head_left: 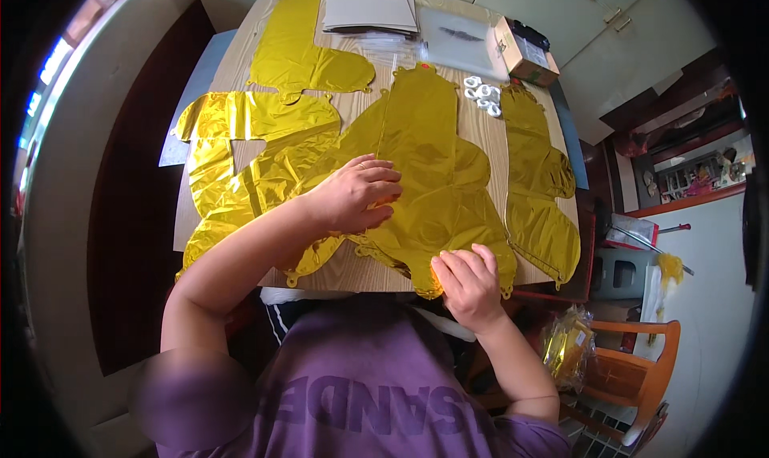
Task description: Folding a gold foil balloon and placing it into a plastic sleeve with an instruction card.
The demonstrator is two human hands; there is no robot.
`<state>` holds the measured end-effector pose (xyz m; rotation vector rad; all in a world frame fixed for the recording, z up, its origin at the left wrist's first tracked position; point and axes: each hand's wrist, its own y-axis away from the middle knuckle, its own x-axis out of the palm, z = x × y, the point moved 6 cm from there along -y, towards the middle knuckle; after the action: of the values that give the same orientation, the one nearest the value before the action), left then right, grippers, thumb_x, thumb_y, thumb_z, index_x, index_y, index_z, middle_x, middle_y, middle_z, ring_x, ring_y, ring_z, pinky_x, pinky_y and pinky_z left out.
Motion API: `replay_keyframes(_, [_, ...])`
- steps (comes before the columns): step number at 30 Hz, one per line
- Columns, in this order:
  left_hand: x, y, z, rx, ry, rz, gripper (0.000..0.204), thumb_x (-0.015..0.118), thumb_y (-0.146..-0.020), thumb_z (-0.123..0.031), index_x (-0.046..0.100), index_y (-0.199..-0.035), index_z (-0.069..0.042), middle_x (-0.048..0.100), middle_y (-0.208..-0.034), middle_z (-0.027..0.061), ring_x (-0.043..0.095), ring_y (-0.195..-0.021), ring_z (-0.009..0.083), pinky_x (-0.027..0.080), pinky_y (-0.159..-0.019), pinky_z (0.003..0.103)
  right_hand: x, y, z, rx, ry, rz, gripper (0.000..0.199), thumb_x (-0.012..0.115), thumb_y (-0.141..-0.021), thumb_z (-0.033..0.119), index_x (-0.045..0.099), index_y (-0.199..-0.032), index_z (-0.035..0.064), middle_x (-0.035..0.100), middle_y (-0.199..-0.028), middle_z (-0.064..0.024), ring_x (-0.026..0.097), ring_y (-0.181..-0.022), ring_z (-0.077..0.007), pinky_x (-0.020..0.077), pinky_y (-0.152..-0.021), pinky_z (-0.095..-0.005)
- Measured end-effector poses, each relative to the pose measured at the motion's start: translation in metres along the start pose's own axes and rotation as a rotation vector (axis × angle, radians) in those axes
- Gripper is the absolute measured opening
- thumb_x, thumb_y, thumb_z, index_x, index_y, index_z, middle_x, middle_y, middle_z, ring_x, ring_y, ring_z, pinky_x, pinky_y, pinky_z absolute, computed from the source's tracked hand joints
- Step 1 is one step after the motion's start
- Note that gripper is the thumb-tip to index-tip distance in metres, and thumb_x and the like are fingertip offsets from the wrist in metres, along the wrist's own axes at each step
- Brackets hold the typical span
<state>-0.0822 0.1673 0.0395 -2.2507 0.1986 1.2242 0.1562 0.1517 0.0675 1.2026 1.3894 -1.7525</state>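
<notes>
Now left hand (355, 193) lies flat on gold foil balloon (432, 169), right hand (469, 282) pinching its near edge

Gold foil balloon (432, 161) — flat, deflated, shiny, crinkled; lying mid-table, lower end at the near edge

Wooden bench (364, 270) covered with flat gold foil balloons. Left hand (356, 195) lies palm-down on the middle foil balloon (428, 165). Right hand (469, 283) pinches that balloon's lower edge at the bench's near rim. Small white rings (483, 95) and a cardboard box (525, 53) sit at the far side.
</notes>
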Motion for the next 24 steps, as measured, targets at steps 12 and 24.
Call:
replay_keyframes(12, [0.002, 0.009, -0.015, -0.001, 0.024, -0.007, 0.032, 0.073, -0.083, -0.016, 0.070, -0.113, -0.004, 0.066, -0.126, 0.0152, 0.057, -0.126, 0.0337, 0.041, -0.112, 0.049, 0.005, 0.003, 0.004, 0.026, -0.051, -0.021, 0.016, 0.065, -0.082, 0.010, 0.067, -0.098, 0.0070, 0.067, -0.102, -0.0062, 0.065, -0.096, -0.0232, 0.0440, -0.097, -0.0466])
replay_keyframes(24, [-0.001, 0.010, -0.012, 0.026, 0.009, -0.036, 0.033, 0.073, -0.083, -0.012, 0.068, -0.115, -0.005, 0.064, -0.128, 0.0161, 0.057, -0.126, 0.0360, 0.043, -0.109, 0.051, 0.000, 0.003, 0.008, -0.011, -0.026, -0.025, 0.025, 0.066, -0.079, 0.010, 0.071, -0.103, 0.0052, 0.068, -0.103, -0.0066, 0.064, -0.096, -0.0230, 0.0440, -0.096, -0.0470])
